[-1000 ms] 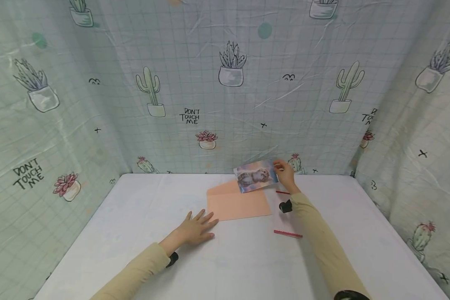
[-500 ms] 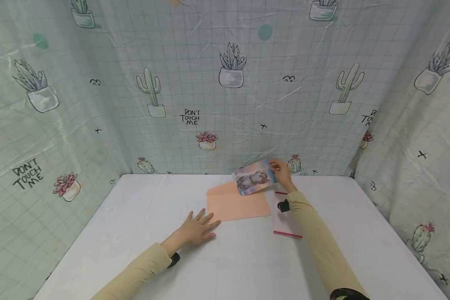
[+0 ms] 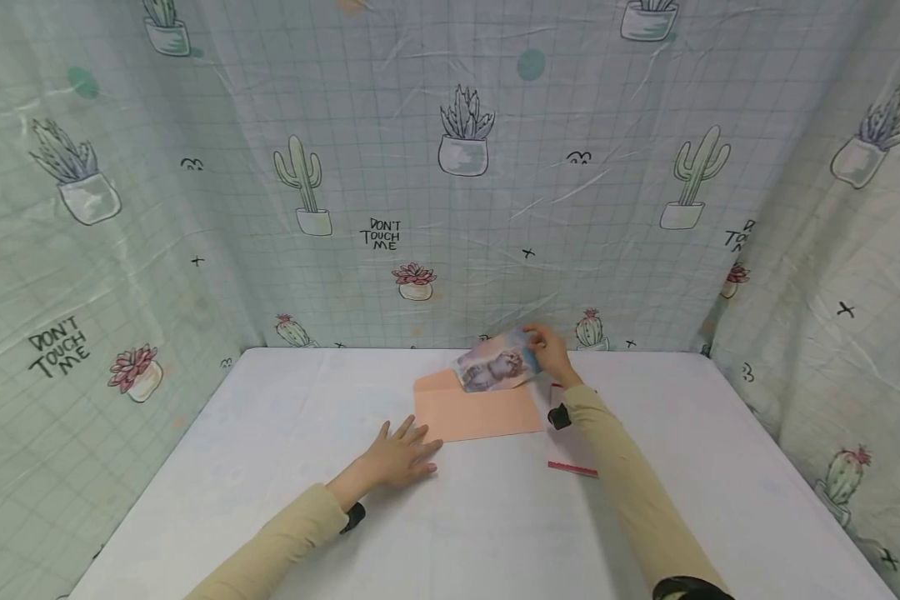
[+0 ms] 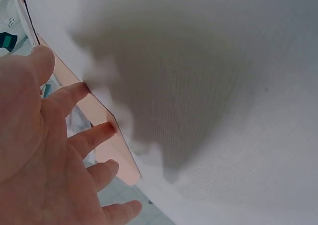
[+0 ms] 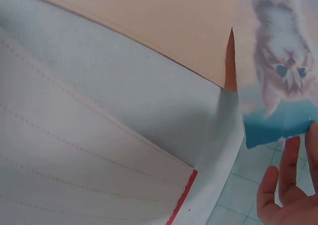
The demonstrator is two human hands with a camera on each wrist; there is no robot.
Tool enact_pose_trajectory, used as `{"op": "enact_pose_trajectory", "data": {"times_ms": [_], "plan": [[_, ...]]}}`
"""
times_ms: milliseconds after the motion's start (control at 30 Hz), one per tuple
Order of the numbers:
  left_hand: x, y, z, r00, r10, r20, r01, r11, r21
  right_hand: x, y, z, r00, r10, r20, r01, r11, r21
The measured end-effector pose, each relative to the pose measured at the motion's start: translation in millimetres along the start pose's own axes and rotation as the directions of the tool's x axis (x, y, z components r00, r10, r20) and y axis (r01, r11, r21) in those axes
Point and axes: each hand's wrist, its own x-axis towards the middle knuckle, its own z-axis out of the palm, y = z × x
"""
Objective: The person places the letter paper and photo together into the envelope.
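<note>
A peach envelope [image 3: 480, 418] lies on the white table, its flap at the far side. My left hand [image 3: 399, 457], fingers spread, rests at the envelope's near left corner; in the left wrist view its fingertips touch the envelope's edge. My right hand [image 3: 551, 352] pinches the right edge of a kitten picture card [image 3: 492, 367], held tilted over the envelope's flap. In the right wrist view, a darker orange sliver of the envelope [image 5: 149, 21] shows beside the card. Whether the card's lower edge is inside the envelope, I cannot tell.
A white sheet [image 3: 566, 446] with red ends lies right of the envelope, partly under my right forearm; dotted red lines [image 5: 89, 150] cross it in the right wrist view. A cactus-print curtain [image 3: 465, 208] hangs behind the table [image 3: 450, 533] and along both sides.
My right hand has moved left and slightly nearer with the card, whose lower edge has come down to the envelope's fold line. The left hand has shifted slightly right.
</note>
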Motion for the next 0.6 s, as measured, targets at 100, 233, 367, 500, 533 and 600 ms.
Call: {"op": "enact_pose_trajectory", "data": {"times_ms": [100,233,367,500,533,600], "plan": [[-1.3,0.9,-2.0,1.0,-0.002,0.005,0.002,1.0,0.001,-12,-35,-5,0.998,0.047,0.051,-0.045,0.998,-0.038],[-3.3,2.8,-5.0,1.0,-0.001,0.006,0.001,1.0,-0.006,-13,-39,-5,0.987,0.11,0.12,-0.106,0.993,-0.045],[-4.1,3.9,-7.6,1.0,-0.003,0.004,0.003,1.0,-0.007,-12,-40,-6,0.96,0.231,0.158,-0.223,0.973,-0.064],[-4.3,3.9,-7.7,1.0,-0.006,0.005,0.006,1.0,-0.01,-11,-43,-4,0.933,0.318,0.168,-0.304,0.947,-0.105],[-4.4,3.7,-7.4,1.0,-0.007,0.008,0.008,1.0,-0.011,-12,-44,-4,0.931,0.321,0.171,-0.306,0.946,-0.109],[-4.9,3.6,-6.9,1.0,-0.009,0.015,0.01,1.0,-0.018,-14,-47,-3,0.927,0.329,0.179,-0.314,0.943,-0.106]]}}
